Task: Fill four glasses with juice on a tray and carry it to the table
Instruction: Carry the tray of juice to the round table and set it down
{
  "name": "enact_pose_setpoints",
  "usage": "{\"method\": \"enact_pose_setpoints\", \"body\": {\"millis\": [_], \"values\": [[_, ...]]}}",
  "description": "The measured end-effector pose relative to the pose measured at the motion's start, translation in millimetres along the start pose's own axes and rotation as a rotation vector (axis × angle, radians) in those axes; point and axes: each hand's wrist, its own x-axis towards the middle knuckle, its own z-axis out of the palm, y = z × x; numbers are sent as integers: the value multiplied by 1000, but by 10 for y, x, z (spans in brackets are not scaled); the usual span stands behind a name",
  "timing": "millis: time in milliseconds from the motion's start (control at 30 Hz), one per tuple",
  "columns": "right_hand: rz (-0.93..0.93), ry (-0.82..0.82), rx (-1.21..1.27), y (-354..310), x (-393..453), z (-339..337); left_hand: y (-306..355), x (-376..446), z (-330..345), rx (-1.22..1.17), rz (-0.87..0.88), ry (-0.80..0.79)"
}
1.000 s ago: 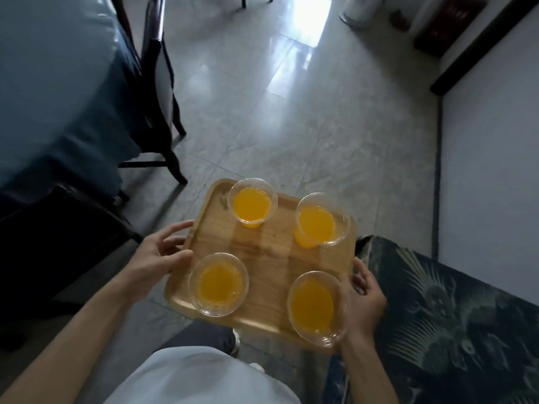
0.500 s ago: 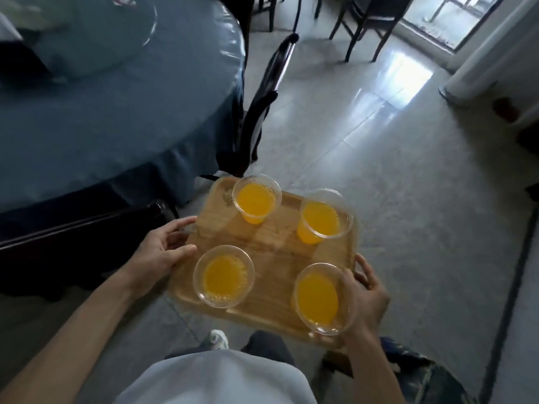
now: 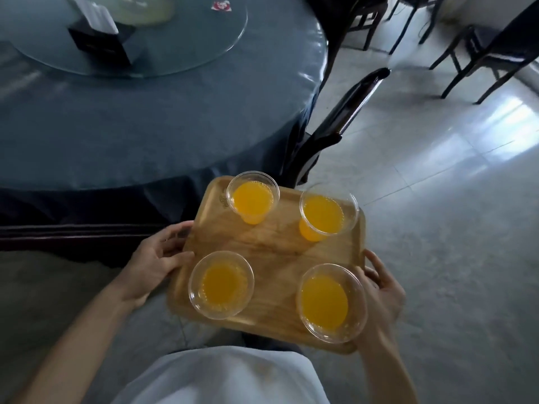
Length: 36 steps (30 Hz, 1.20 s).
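Wooden tray (image 3: 271, 252): carried in the air by both hands, level with the near edge of the round table (image 3: 140, 118), its far left corner just overlapping the hanging tablecloth; not set down. Against the frame half a second ago, the tray sits closer to the table's edge and much more of the tabletop is in view.

Left hand (image 3: 154, 266): grips the tray's left edge, thumb lying on the rim, fingers curled round beneath. Same hold as before.

Right hand (image 3: 385, 298): grips the tray's right edge at the near right corner, fingers wrapped round the rim; partly hidden behind a glass, so the thumb's place cannot be told.

Glasses, four, clear, each holding orange juice, standing upright at the tray's four corners, apart from one another: far left glass (image 3: 253, 198); far right glass (image 3: 326, 212); near left glass (image 3: 221, 284); near right glass (image 3: 329, 303). Their arrangement on the tray is unchanged.

Table: covered in a dark blue cloth, with a glass turntable (image 3: 180, 45) at its middle. On the turntable stand a dark box (image 3: 102, 45) with white paper in it and, behind it, a pale dish-like item too blurred to identify; both newly in view.

Dark chair (image 3: 347, 112): pushed against the table's right edge, just beyond the tray.

Further dark chairs (image 3: 490, 53): on the pale tiled floor (image 3: 437, 199), well apart to the right.
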Motion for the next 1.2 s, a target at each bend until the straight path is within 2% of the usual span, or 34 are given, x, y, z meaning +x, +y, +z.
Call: {"method": "enact_pose_setpoints", "body": {"millis": [233,500,900,1200], "values": [[-19,-165,-63,-372,938,331,227,327,267,-73,3,165],[-21,-331,-118,-632,1615,989,419,581,226,-114,-2,323],[-74,-446,-271,-848,2414,2491,635,1384,-217,-223,-55,533],[-73,-493,-387,-906,3148,3793,792,2435,-724,-291,-146,557]]}}
